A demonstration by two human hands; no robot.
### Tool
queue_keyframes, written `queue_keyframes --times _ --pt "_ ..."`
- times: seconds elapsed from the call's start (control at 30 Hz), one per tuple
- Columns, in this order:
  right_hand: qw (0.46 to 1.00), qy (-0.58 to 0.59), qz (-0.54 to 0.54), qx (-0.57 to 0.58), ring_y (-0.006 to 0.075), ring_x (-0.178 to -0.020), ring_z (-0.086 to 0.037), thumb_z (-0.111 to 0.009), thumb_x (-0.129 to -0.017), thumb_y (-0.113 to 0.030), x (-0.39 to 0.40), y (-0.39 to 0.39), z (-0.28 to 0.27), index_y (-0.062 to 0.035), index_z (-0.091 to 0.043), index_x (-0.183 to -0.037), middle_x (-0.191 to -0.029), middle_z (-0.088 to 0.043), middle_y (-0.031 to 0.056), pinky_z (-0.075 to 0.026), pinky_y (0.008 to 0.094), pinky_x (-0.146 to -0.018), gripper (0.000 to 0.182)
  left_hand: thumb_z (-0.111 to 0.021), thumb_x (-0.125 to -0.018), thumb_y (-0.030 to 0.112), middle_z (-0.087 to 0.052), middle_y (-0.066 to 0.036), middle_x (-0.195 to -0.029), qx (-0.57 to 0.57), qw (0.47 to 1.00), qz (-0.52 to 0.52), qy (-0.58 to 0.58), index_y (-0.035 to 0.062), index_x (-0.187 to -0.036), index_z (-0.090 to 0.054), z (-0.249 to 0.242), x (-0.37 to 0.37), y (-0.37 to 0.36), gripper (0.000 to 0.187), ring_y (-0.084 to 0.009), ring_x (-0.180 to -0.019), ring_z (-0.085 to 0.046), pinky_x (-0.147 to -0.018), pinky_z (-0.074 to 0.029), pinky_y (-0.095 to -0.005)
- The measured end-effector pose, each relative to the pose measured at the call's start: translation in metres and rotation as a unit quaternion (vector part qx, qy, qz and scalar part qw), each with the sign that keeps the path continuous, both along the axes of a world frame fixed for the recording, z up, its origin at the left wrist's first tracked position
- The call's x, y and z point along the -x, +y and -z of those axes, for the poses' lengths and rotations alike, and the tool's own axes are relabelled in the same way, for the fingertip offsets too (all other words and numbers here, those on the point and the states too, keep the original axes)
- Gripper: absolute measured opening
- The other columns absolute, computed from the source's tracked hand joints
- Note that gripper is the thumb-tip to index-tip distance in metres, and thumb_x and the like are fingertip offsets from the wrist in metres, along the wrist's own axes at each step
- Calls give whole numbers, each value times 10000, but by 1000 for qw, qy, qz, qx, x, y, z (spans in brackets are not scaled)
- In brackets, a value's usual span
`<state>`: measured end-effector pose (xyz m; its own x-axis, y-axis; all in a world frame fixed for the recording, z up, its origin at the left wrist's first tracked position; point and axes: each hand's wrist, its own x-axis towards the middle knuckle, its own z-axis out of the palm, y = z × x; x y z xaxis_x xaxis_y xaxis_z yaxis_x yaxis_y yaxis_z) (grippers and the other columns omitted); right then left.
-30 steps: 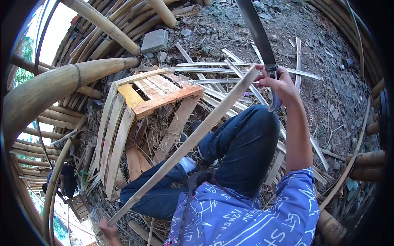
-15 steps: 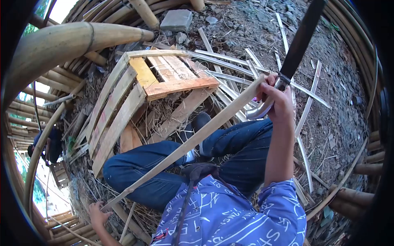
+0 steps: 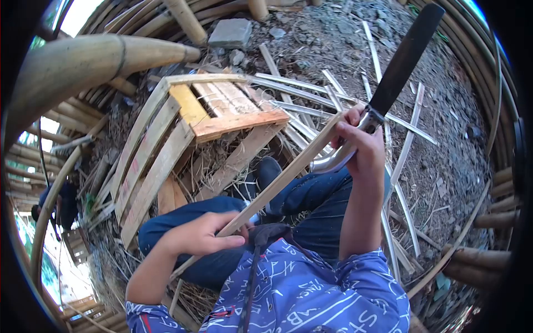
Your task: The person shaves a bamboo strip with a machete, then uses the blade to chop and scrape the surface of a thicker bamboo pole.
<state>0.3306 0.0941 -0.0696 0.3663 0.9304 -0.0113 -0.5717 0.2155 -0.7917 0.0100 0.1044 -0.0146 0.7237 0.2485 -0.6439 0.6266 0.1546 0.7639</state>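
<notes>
A long, pale bamboo strip (image 3: pixel 286 183) runs diagonally across my lap, from lower left to upper right. My left hand (image 3: pixel 202 236) is closed around its middle, thumb on top. My right hand (image 3: pixel 363 139) grips a machete (image 3: pixel 408 58) by its shiny metal handle, with the dark blade pointing up and to the right. The strip's upper end lies against the fingers of that same hand. Just beyond my crossed legs stands a wooden slatted crate (image 3: pixel 241 126), with wood shavings on and around it.
Several split strips (image 3: pixel 411 130) lie scattered on the stony ground to the right and behind the crate. A grey concrete block (image 3: pixel 230 33) sits at the back. Thick bamboo poles (image 3: pixel 83 61) rise at the left. Another person (image 3: pixel 61 202) is at the far left.
My left hand has moved from the strip's far lower end up to its middle. My right hand, with the machete, has shifted slightly left.
</notes>
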Motion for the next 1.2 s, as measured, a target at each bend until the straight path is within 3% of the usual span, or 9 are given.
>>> queue_keyframes --times 0.1,0.2,0.47,0.53,0.67,0.9,0.97,1.03,1.2 --pt "999 -25 26 3 166 -589 -624 -704 -727 65 -2 -10 -3 -47 -480 -799 -881 -634 161 -507 272 -521 261 -529 -971 174 -531 -16 -687 245 961 -127 -28 21 -954 -538 24 5 -12 154 -114 -612 -517 -590 -449 -264" --pt "991 -85 94 36 138 -556 -604 -689 -738 56 2 -22 -10 -52 -479 -747 -874 -649 172 -486 256 -499 237 -507 -981 156 -416 28 -628 149 976 -156 -29 60 -835 -478 28 1 -23 178 -61 -509 -375 -457 -305 -224" --pt "953 -258 68 142 68 -520 -539 -679 -769 -20 21 -92 11 -38 -505 -701 -658 -607 60 -398 218 -476 188 -499 -986 184 -403 53 -626 -133 964 -224 -50 72 -814 -484 29 -8 -50 206 -33 -540 -348 -482 -277 -217" --pt "876 -455 44 156 130 -521 -566 -672 -750 -13 27 -98 7 -9 -527 -735 -623 -578 82 -418 271 -492 145 -504 -982 176 -393 45 -618 -216 946 -237 -45 41 -820 -513 31 -17 -55 211 -51 -572 -345 -504 -294 -249" --pt "811 -570 56 120 296 -643 -671 -677 -733 3 34 -100 10 -18 -599 -794 -669 -627 135 -482 334 -543 101 -520 -974 169 -422 12 -615 -224 943 -244 19 17 -858 -528 37 -24 -63 191 -65 -596 -377 -517 -323 -269" --pt "665 -734 43 130 327 -680 -648 -673 -615 -48 19 -106 2 -46 -565 -891 -714 -613 144 -501 421 -583 297 -520 -961 167 -443 -79 -566 -256 934 -247 -3 5 -864 -529 54 -30 -89 190 -104 -537 -418 -496 -358 -314" --pt "610 -779 26 143 313 -672 -643 -682 -593 -55 14 -109 2 -56 -564 -903 -697 -602 113 -506 421 -588 332 -508 -965 170 -476 -115 -565 -248 939 -237 3 2 -865 -533 56 -30 -95 197 -139 -506 -482 -490 -380 -337" --pt "599 -787 21 144 308 -675 -641 -704 -583 -61 7 -110 4 -57 -556 -901 -694 -593 104 -507 422 -598 350 -529 -929 141 -580 -253 -646 -282 937 -205 24 -9 -951 -553 64 -26 -99 153 -440 -647 -618 -552 -466 -450" --pt "556 -800 84 207 339 -696 -650 -695 -647 -44 -19 -99 16 -49 -533 -854 -716 -615 139 -516 441 -627 263 -541 -912 124 -579 -271 -664 -282 941 -188 24 3 -944 -549 67 -18 -112 126 -461 -668 -606 -563 -461 -481"
